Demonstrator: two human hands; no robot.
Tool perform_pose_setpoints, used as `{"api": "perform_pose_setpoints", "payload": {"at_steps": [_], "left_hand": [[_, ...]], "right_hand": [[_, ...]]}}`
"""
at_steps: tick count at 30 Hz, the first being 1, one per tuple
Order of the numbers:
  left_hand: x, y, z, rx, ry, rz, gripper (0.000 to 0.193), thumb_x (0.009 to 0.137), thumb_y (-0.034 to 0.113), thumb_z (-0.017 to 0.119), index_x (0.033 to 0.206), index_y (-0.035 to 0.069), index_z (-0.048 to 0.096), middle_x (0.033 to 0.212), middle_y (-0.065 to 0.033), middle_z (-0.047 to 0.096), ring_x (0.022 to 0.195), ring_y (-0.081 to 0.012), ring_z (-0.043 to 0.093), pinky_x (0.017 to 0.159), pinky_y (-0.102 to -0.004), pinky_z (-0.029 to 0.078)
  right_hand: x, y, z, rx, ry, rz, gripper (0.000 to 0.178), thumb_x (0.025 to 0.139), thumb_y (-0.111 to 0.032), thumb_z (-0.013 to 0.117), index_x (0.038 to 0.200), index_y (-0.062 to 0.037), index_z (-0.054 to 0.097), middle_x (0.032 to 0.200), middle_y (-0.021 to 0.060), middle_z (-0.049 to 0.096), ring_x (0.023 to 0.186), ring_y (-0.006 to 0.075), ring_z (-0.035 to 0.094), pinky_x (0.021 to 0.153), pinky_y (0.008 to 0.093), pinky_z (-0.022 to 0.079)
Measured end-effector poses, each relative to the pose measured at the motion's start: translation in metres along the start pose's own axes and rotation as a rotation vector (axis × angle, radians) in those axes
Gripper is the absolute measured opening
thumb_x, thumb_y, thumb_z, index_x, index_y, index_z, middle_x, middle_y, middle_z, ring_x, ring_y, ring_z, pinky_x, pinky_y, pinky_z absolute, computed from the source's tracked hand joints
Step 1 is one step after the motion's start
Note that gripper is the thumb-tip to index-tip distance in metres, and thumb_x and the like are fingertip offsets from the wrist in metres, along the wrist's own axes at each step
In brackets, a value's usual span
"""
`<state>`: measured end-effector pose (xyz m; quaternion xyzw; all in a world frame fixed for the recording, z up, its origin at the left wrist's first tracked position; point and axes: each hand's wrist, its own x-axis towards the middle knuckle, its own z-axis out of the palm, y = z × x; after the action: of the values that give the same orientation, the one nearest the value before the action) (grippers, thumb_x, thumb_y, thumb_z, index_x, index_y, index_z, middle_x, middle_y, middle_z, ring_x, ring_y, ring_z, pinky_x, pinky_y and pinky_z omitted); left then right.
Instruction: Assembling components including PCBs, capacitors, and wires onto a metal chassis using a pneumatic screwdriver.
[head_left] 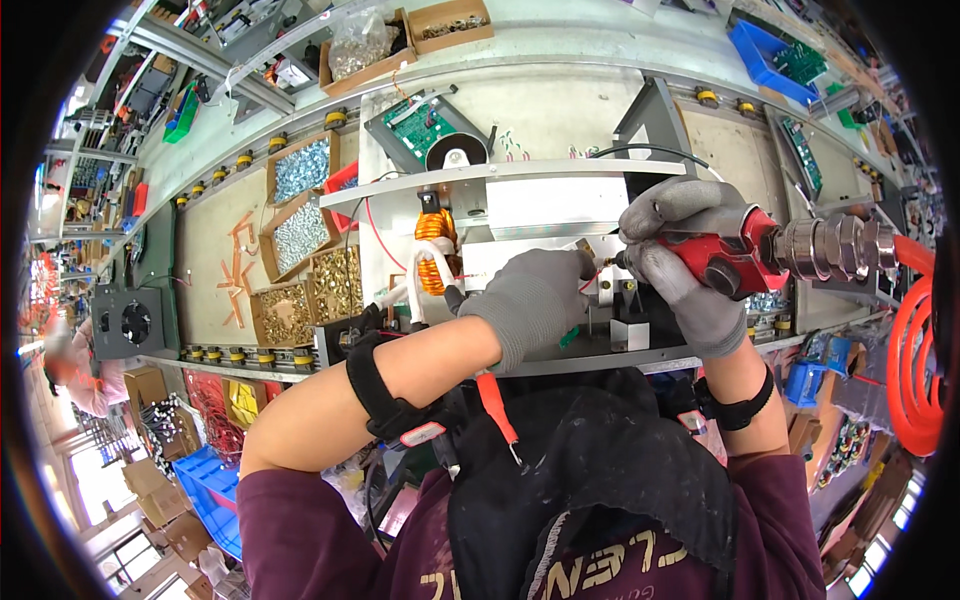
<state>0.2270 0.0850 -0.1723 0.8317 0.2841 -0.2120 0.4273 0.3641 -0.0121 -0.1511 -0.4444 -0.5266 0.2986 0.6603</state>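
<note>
My right hand [685,265], in a grey glove, is wrapped round a red air driver [725,250] with a metal coupling and an orange-red hose. The driver's tip points left at small metal fittings inside a grey metal chassis [600,358]. My left hand [535,300], also gloved, reaches into the chassis with its fingers closed by that tip; what they pinch is hidden. Left of it stands a copper-wound coil [436,250] with white sleeved leads. A metal bar [540,170] crosses above both hands. A red-handled tool [493,405] hangs below my left wrist.
Cartons of silver screws [300,235] and brass-coloured hardware [337,280] stand left of the chassis. A green circuit board [420,128] lies beyond it. Roller rails [235,355] edge the bench. A coiled red hose [912,355] hangs at right. Another person's pink sleeve [97,390] shows far left.
</note>
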Motion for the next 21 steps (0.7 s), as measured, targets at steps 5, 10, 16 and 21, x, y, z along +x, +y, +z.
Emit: {"api": "perform_pose_setpoints", "payload": {"at_steps": [5,10,16,21], "left_hand": [[-0.001,0.000,0.006,0.118,-0.020,0.028,0.034,0.083,0.022,0.053,0.113,0.009,0.059,0.087,-0.0148,0.066,0.083,-0.0312,0.064,0.079,-0.0415,0.049],[0.000,0.000,0.013,0.105,0.004,0.065,0.031,0.082,0.021,0.054,0.109,0.008,0.060,0.087,-0.0176,0.065,0.084,-0.0342,0.063,0.077,-0.0437,0.049],[-0.001,-0.001,0.014,0.124,-0.002,0.078,0.029,0.082,0.020,0.054,0.105,0.006,0.061,0.087,-0.0190,0.064,0.084,-0.0361,0.062,0.077,-0.0452,0.049],[-0.001,0.001,0.012,0.117,-0.004,0.077,0.025,0.081,0.018,0.057,0.097,0.001,0.064,0.088,-0.0203,0.066,0.083,-0.0346,0.065,0.073,-0.0418,0.052]], "right_hand": [[0.002,-0.001,0.002,0.046,-0.014,0.065,0.034,0.076,0.013,0.054,0.106,0.0000,0.048,0.095,0.0106,0.059,0.087,0.0162,0.060,0.077,0.0305,0.052],[0.006,-0.002,0.000,-0.026,-0.086,0.071,0.034,0.076,0.013,0.053,0.107,0.0000,0.048,0.097,0.0104,0.058,0.089,0.0163,0.060,0.078,0.0306,0.051],[-0.001,0.002,0.005,0.067,0.027,0.162,0.034,0.076,0.010,0.058,0.107,-0.0011,0.049,0.095,0.0099,0.060,0.089,0.0157,0.060,0.077,0.0295,0.052],[0.002,0.006,0.007,-0.013,-0.004,0.118,0.035,0.075,0.010,0.059,0.106,-0.0016,0.049,0.091,0.0086,0.060,0.084,0.0145,0.061,0.075,0.0290,0.052]]}}
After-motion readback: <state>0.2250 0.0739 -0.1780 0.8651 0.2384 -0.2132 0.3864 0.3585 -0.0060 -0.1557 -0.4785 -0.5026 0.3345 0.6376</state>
